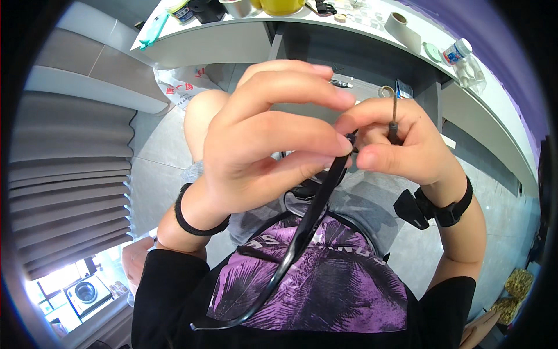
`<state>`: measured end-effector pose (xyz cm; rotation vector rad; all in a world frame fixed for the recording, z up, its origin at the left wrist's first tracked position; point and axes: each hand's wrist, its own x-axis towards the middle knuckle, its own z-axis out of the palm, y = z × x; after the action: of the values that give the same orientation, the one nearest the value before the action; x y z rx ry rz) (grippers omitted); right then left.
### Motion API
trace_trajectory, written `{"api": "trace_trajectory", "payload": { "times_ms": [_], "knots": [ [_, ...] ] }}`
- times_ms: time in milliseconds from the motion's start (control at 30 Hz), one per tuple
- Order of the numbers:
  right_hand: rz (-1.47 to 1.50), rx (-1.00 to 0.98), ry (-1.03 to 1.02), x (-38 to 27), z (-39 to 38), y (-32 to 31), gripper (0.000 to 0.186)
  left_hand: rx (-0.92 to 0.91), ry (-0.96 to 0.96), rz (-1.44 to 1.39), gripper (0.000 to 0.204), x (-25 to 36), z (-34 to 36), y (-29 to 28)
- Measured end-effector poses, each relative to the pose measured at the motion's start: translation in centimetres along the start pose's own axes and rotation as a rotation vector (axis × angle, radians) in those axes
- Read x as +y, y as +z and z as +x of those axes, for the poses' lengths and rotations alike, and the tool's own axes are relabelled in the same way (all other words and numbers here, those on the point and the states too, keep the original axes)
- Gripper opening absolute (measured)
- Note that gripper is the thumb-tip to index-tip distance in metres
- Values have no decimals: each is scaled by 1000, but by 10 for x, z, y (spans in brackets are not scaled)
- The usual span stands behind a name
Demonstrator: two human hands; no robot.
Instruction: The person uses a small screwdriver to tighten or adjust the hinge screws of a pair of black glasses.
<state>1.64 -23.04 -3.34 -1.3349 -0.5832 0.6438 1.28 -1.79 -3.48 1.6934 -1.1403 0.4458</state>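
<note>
Raised in front of my chest, my left hand (261,134) pinches one end of a long black glasses arm (317,215) between thumb and forefinger. The arm runs down toward me and ends in a curved, glossy tip. Part of the glasses' dark frame shows behind it, mostly hidden by my fingers. Close by, my right hand (412,139) has its thumb and forefinger bent toward the same end of the arm. A thin small screwdriver (394,113) is tucked in its curled fingers, metal shaft pointing up. Whether the right fingertips touch the glasses is hard to make out.
A white desk (226,38) curves across the far side, bearing a yellow container (282,6), a cardboard tube (402,30) and a clear jar (468,67). Below it is an open drawer (360,87) with small items. A plastic bag (186,84) and grey curtain (70,180) are at left.
</note>
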Motion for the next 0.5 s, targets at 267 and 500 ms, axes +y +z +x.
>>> {"api": "trace_trajectory", "payload": {
  "times_ms": [267,500],
  "knots": [
    [7,-132,24,-3,12,-1,64,-50,-24,-201,23,-3,-7,0],
    [46,-221,164,3,22,6,78,-21,-11,-268,19,-6,-9,6]
  ]
}}
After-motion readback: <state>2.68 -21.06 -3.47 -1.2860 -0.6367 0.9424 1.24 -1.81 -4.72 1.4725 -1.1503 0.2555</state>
